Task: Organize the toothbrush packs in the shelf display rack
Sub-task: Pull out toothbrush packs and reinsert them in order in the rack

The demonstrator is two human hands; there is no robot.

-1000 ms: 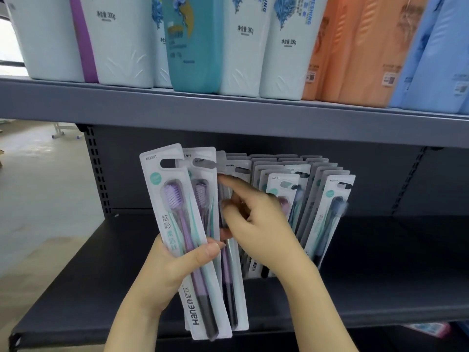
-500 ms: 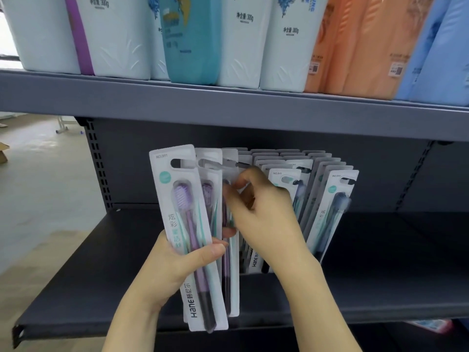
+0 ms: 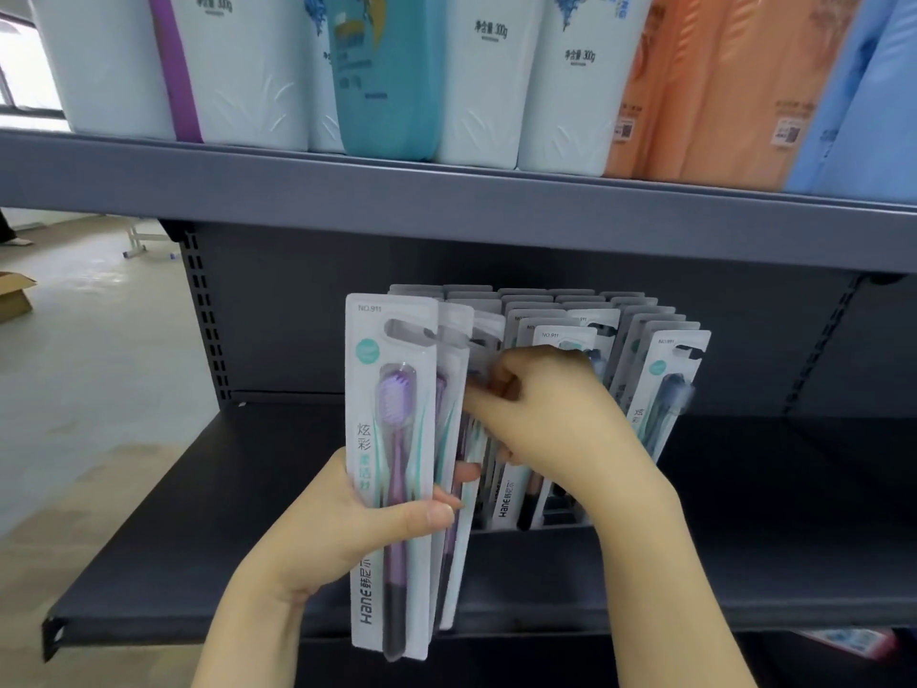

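A: What's in the head view?

B: A dark shelf [image 3: 248, 489] with a rack of toothbrush packs [image 3: 665, 384] standing upright in rows near the back panel. The rack itself is mostly hidden by the packs and the hands.

A: And the left hand?

B: The left hand [image 3: 342, 528] grips a small stack of packs [image 3: 392, 479] in front of the rack, thumb pressed across the front pack, fingers curled behind. The front pack shows a purple brush and stands nearly upright, its lower end hanging below the shelf edge.

A: The right hand?

B: The right hand [image 3: 551, 414] is among the racked packs, just right of the held stack. Its fingers are curled and seem to pinch a pack at the left of the rack, but the fingertips are hidden between the cards, so I cannot tell exactly which one.

A: Anything else?

B: The upper shelf [image 3: 446, 211] carries bottles [image 3: 392, 72]: white, teal, orange and blue ones side by side. At far left, on the floor, sits a cardboard box [image 3: 15, 297].
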